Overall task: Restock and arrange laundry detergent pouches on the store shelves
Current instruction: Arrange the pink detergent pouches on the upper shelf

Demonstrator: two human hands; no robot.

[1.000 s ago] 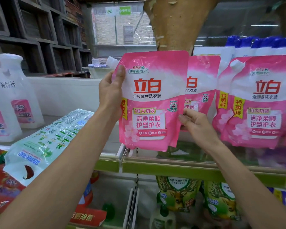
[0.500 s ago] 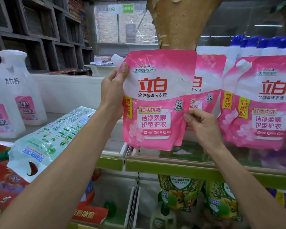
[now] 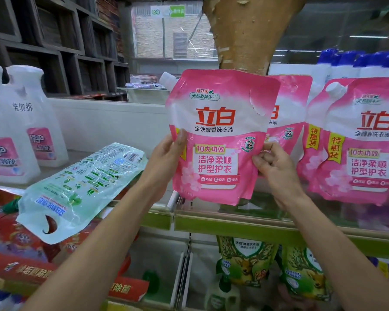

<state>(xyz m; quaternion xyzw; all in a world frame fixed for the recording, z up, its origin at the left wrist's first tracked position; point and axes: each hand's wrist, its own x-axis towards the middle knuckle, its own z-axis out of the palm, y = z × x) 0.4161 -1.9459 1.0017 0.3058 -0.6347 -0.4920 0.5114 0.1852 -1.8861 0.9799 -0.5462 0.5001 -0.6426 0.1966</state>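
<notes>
I hold a pink detergent pouch point(image 3: 218, 135) upright above the shelf's green front rail point(image 3: 234, 223). My left hand point(image 3: 166, 156) grips its left edge at mid height, thumb on the front. My right hand point(image 3: 276, 164) pinches its lower right edge. Behind it stands a second pink pouch point(image 3: 289, 113), mostly hidden. Two more pink pouches point(image 3: 364, 142) with white caps stand on the shelf to the right.
A pale green pouch point(image 3: 81, 187) lies flat on the shelf at left, overhanging the edge. White bottles with pink labels point(image 3: 20, 135) stand at far left. Blue-capped bottles point(image 3: 355, 63) line the back right. Green pouches point(image 3: 247, 263) fill the shelf below.
My left hand has slid from the pouch's top left corner down to its mid left edge. The pouch has shifted slightly right and tilted a little.
</notes>
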